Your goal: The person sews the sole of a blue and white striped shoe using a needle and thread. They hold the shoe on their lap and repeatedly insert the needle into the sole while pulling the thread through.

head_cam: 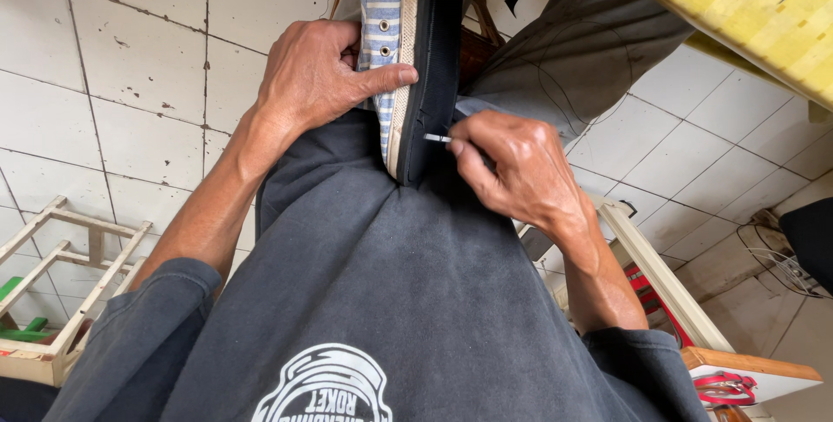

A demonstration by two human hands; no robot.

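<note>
A shoe (pixel 408 49) with a blue-and-white striped upper, a cream side band and a black sole lies on its side across my lap. My left hand (pixel 317 71) grips the striped upper, thumb pressed along the cream band. My right hand (pixel 512 166) pinches a thin metal needle (pixel 436 137) whose tip touches the black sole near the shoe's lower end. A thin thread (pixel 555 84) loops over my grey trouser leg. Both sleeves and my shirt are dark grey.
White floor tiles (pixel 130 66) lie below. A cream wooden frame (pixel 61 292) with green items stands at the lower left. A yellow tabletop (pixel 764 14) fills the upper right corner. A white wooden stand (pixel 659 279) and a red tool (pixel 724 385) are at the lower right.
</note>
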